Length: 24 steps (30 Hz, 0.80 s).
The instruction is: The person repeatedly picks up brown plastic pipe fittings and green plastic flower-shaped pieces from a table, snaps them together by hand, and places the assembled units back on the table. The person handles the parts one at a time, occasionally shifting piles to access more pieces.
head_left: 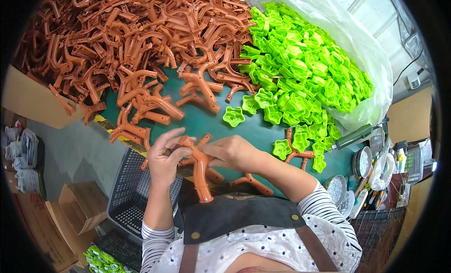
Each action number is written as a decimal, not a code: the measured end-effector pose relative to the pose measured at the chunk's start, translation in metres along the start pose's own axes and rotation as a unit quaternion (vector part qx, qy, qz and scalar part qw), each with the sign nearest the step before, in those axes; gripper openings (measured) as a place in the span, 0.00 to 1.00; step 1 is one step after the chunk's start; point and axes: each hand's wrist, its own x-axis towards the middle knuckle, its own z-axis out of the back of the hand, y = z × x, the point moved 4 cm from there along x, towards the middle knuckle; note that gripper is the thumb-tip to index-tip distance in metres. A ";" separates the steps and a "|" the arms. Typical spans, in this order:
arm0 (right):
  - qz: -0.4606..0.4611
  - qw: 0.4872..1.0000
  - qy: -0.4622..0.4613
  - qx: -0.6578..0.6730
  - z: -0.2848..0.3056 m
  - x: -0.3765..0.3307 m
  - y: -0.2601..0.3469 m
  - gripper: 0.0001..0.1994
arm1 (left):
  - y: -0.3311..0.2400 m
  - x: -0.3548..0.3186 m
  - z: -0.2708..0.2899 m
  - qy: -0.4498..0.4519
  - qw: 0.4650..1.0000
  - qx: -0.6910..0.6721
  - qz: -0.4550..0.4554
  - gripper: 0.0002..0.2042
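A brown plastic branch-shaped piece (201, 175) is held in front of my apron, its ribbed round end pointing down toward me. My left hand (162, 159) grips its upper left arm between thumb and fingers. From the other side, my right hand (236, 152) is closed with its fingertips against the piece's right side; these fingertips are partly hidden. Another brown branch piece (253, 183) lies at the table edge, just below my right wrist. Further loose branch pieces (155, 104) lie beyond my left hand.
A large heap of brown branch pieces (127, 38) covers the far left. Bright green star-shaped cups (305, 57) spill from a clear bag (383, 71). A power screwdriver (354, 137) and bowls of small metal parts (336, 188) are at right; a dark basket (123, 193) stands lower left.
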 end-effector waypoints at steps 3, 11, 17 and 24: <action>0.000 0.991 -0.006 -0.134 -0.008 -0.003 -0.002 0.25 | -0.004 -0.003 -0.012 -0.012 0.998 0.062 0.015 0.19; -0.085 0.984 0.050 -0.147 -0.013 -0.006 -0.009 0.22 | 0.016 0.002 -0.008 -0.084 0.978 -0.176 0.077 0.15; -0.013 0.972 -0.118 -0.203 -0.006 -0.004 -0.006 0.18 | 0.037 0.007 -0.014 -0.093 0.956 -0.258 0.103 0.15; -0.244 0.927 0.018 0.285 0.005 -0.016 -0.030 0.20 | -0.008 0.021 -0.036 0.068 0.887 0.411 -0.200 0.18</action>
